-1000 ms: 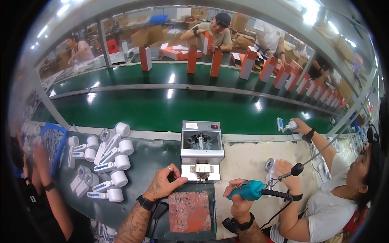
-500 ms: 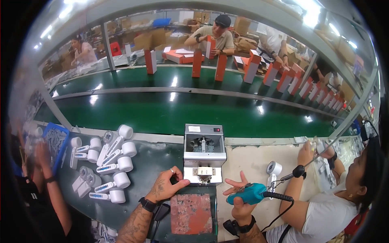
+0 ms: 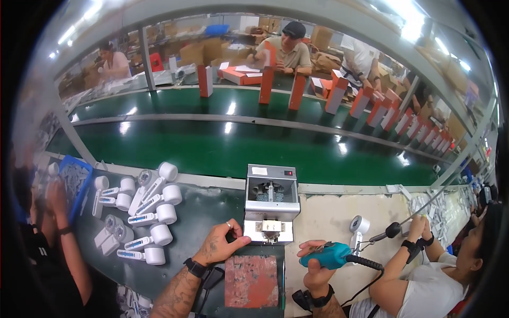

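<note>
Teal electric screwdriver (image 3: 328, 256): clamped in the right hand (image 3: 317, 273), near the silver screw feeder (image 3: 273, 211). Left hand (image 3: 216, 245), thumb and fingers apart, is rested at the feeder's base. White units (image 3: 166, 213) are grouped at left, none held; whether these are finished cannot be told.

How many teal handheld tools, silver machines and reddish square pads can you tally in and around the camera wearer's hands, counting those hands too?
Teal handheld tool: 1
Silver machine: 1
Reddish square pad: 1
Left hand and right hand: 2
Total: 5
</note>
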### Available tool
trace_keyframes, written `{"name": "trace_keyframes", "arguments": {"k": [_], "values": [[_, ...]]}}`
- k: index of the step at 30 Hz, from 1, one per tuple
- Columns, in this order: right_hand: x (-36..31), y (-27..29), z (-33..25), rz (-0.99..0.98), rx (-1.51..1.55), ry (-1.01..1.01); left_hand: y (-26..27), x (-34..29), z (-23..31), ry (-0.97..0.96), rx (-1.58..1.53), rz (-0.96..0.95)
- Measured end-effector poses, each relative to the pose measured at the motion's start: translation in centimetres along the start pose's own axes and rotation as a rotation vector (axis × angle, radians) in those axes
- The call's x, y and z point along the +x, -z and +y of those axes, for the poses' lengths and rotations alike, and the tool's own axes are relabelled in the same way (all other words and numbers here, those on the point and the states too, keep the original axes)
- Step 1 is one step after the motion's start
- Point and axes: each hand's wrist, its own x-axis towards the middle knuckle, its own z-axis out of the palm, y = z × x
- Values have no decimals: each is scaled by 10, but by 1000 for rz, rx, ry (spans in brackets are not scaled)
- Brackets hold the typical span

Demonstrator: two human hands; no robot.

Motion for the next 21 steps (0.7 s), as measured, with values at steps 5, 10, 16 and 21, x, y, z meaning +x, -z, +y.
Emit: {"name": "trace_keyframes", "arguments": {"k": [5,10,16,21], "values": [[-1,3,10,-14,30,-28,-2,-2,-2,41,0,-7],[-1,1,6,-17,33,-16,-1,-5,-1,72,-48,-21],[-1,5,9,-29,36,-6,-5,-4,-6,23,-46,-4],[1,2,5,-49,13,1,1,-5,-4,90,-31,-59]]}}
